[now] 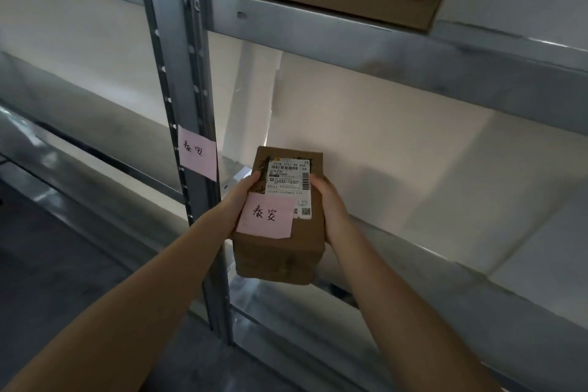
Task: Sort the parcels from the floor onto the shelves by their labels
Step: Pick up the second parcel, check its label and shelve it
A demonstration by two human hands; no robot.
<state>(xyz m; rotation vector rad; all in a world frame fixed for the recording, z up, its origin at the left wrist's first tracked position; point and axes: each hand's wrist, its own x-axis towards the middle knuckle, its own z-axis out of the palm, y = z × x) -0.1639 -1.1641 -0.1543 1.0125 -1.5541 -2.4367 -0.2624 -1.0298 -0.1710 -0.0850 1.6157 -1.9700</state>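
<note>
Dim metal shelving fills the frame. Fingers (254, 177) of the left hand (243, 197) and the right hand (327, 204) clamp the box (280, 251) mid-frame, just over the shelf (477, 296) edge. Its pink note (265, 215) looks the same as the tag (198, 152) on the post (178, 105), so I'd slide it in flat, label facing out.

I have both arms stretched forward, left hand (243, 197) and right hand (331, 210) clamped opposite each other, fingers curled inward.
</note>
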